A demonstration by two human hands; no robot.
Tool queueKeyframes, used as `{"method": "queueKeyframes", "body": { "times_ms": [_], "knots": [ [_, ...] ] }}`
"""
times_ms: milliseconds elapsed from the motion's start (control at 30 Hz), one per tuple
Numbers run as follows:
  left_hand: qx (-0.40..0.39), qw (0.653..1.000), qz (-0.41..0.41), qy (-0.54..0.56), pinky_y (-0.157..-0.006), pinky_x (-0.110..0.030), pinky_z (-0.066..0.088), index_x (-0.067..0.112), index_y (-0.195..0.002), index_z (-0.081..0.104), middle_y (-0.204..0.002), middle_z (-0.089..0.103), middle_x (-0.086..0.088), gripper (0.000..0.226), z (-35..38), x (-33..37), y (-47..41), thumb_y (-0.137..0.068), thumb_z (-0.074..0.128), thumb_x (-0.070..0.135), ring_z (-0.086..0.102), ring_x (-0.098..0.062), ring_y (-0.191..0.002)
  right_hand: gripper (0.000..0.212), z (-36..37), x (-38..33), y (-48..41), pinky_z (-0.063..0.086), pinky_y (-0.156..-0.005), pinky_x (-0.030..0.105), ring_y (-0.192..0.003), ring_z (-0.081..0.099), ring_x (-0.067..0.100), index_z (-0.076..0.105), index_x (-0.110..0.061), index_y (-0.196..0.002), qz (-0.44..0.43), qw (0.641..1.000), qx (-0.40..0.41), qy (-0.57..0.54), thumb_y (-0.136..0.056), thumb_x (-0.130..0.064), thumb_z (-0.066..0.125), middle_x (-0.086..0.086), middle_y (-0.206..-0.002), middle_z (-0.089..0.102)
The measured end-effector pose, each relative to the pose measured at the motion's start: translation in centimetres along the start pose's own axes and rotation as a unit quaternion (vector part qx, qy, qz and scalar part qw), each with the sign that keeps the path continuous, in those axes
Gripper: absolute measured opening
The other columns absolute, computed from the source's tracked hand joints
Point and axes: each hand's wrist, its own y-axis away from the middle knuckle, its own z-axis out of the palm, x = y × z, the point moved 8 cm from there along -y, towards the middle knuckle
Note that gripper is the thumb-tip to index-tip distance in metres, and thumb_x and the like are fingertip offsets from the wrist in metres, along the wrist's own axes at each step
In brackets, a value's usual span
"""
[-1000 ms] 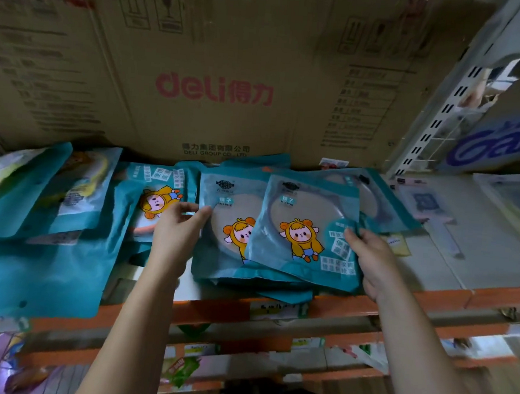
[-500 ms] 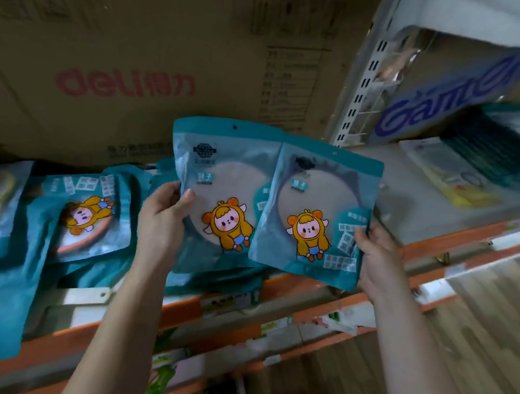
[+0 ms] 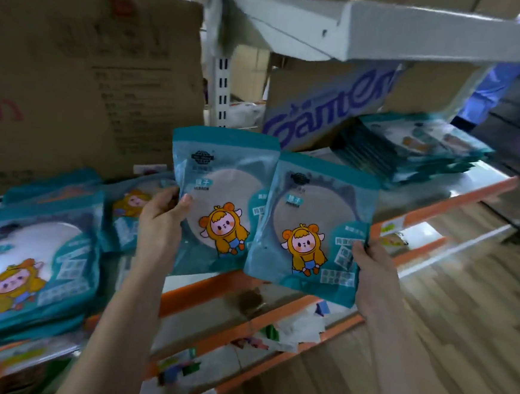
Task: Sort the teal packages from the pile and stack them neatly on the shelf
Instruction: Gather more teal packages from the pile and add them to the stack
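blue "game…" lettering on the cardboard box [image 3: 328,109], small "镜子" tag on each of the held teal packages [image 3: 313,219]

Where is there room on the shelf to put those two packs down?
Bare shelf shows between the neat stack and the orange edge, beyond the right pack in the right hand. The stack's top is free too. Left of the left pack, held by the left hand, the pile crowds the shelf.

- I held the left package [image 3: 221,200], teal with a cartoon figure, upright; the right package [image 3: 312,229] overlapped its edge.
- The pile [image 3: 30,256] lay leftward on the shelf [image 3: 457,201]; the neat stack [image 3: 417,153] rightward.
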Motion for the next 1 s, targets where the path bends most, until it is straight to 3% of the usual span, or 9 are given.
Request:
{"method": "queueKeyframes", "body": {
  "times_ms": [133,333,467,567,667,800,900,1000],
  "knots": [
    [-0.019,1.0,0.004,-0.005,-0.067,-0.027,0.054,0.023,-0.09,0.068,-0.084,0.074,0.006,0.02,7.4,-0.8,1.4,-0.096,0.053,0.011,0.07,-0.013,-0.079,0.01,-6.1,-2.1,-2.9,0.056,-0.056,0.028,-0.08,0.073,0.017,0.064,-0.021,-0.104,-0.002,0.999,0.041,0.009,-0.098,-0.023,0.056,-0.003,-0.092,0.074],
    [-0.025,0.999,0.0,-0.039,-0.076,-0.04,0.05,0.017,-0.09,0.067,-0.086,0.071,0.0,0.013,15.9,-1.8,1.5,-0.095,0.055,0.014,0.066,-0.025,-0.085,0.015,-12.3,-3.6,-7.3,0.059,-0.053,0.033,-0.071,0.073,0.014,0.057,-0.029,-0.109,0.016,0.999,0.038,0.003,-0.095,-0.024,0.061,-0.009,-0.078,0.074],
    [-0.023,0.999,0.004,-0.043,-0.085,-0.05,0.051,0.021,-0.083,0.066,-0.086,0.07,-0.002,0.019,21.6,-1.6,0.0,-0.096,0.054,0.012,0.066,-0.027,-0.087,0.026,-14.3,-4.7,-10.6,0.061,-0.06,0.035,-0.078,0.073,0.017,0.056,-0.03,-0.12,-0.01,1.0,0.023,0.015,-0.097,-0.02,0.057,0.002,-0.095,0.071],
    [-0.022,1.0,0.004,-0.015,-0.082,-0.042,0.053,0.014,-0.089,0.069,-0.089,0.073,-0.002,0.015,26.1,-2.0,-2.0,-0.094,0.056,0.009,0.068,-0.023,-0.088,0.019,-16.2,-5.9,-14.2,0.06,-0.072,0.04,-0.088,0.071,0.02,0.058,-0.027,-0.117,-0.032,0.999,0.039,0.017,-0.099,-0.022,0.054,0.001,-0.103,0.07],
    [-0.017,1.0,0.011,0.006,-0.071,-0.026,0.048,0.019,-0.075,0.065,-0.07,0.069,0.009,0.023,30.6,-2.5,-4.4,-0.094,0.057,0.008,0.064,-0.009,-0.071,0.018,-18.3,-7.6,-18.7,0.056,-0.066,0.033,-0.085,0.071,0.016,0.063,-0.017,-0.113,-0.042,0.997,0.056,0.018,-0.099,-0.025,0.053,-0.001,-0.098,0.073],
    [-0.027,0.999,0.023,-0.003,-0.071,-0.032,0.03,0.022,-0.063,0.055,-0.067,0.051,0.002,0.032,36.3,-2.6,-7.9,-0.093,0.059,0.014,0.044,-0.016,-0.072,0.016,-20.8,-10.4,-24.9,0.055,-0.058,0.025,-0.076,0.071,0.012,0.065,-0.014,-0.106,-0.062,0.996,0.058,0.007,-0.099,-0.021,0.052,-0.003,-0.087,0.074],
    [-0.043,0.999,0.021,-0.014,-0.067,-0.028,0.038,0.02,-0.071,0.062,-0.07,0.06,0.004,0.024,40.3,-2.4,-10.1,-0.094,0.059,0.021,0.051,-0.011,-0.07,0.016,-22.8,-11.4,-29.2,0.054,-0.059,0.028,-0.073,0.07,0.011,0.066,-0.016,-0.105,-0.066,0.994,0.086,0.002,-0.099,-0.022,0.052,-0.004,-0.086,0.073],
    [-0.066,0.997,0.019,-0.029,-0.07,-0.034,0.044,0.004,-0.086,0.063,-0.082,0.061,-0.009,0.022,43.7,-2.5,-11.8,-0.095,0.058,0.024,0.055,-0.019,-0.078,0.016,-24.2,-11.7,-33.0,0.054,-0.063,0.031,-0.077,0.069,0.016,0.066,-0.016,-0.106,-0.053,0.994,0.098,-0.008,-0.099,-0.022,0.053,-0.001,-0.089,0.072]
  ]
}}
